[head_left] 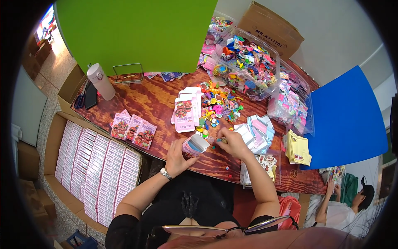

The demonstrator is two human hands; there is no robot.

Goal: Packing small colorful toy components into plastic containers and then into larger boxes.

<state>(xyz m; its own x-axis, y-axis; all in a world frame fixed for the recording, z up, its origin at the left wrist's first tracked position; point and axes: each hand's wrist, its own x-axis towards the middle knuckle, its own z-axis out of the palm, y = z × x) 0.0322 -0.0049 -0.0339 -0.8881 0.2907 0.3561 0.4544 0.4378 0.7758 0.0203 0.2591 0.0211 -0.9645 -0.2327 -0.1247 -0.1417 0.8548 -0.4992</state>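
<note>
My left hand (177, 158) is wrapped round a small pink carton (194, 147), tilted with its flap end up and facing right. My right hand (233, 143) is closed in a pinch just right of that carton; what sits in its fingertips is too small to make out. Beyond both hands spreads a pile of small colourful plastic toys (217, 103), a few of them lying close to the carton. Left of the pile lies a stack of flat pink cartons (185, 118). Folded pale blue and white papers (257, 132) lie beside my right hand.
Three filled cartons (133, 131) lie at the left, above a big cardboard box (95, 174) packed with cartons. A bottle (101, 83) stands behind. Clear bins (248, 62) of toys, yellow packets (297, 149) and a small tray (261, 168) line the right. Another person (346, 209) sits beyond a blue panel (344, 120).
</note>
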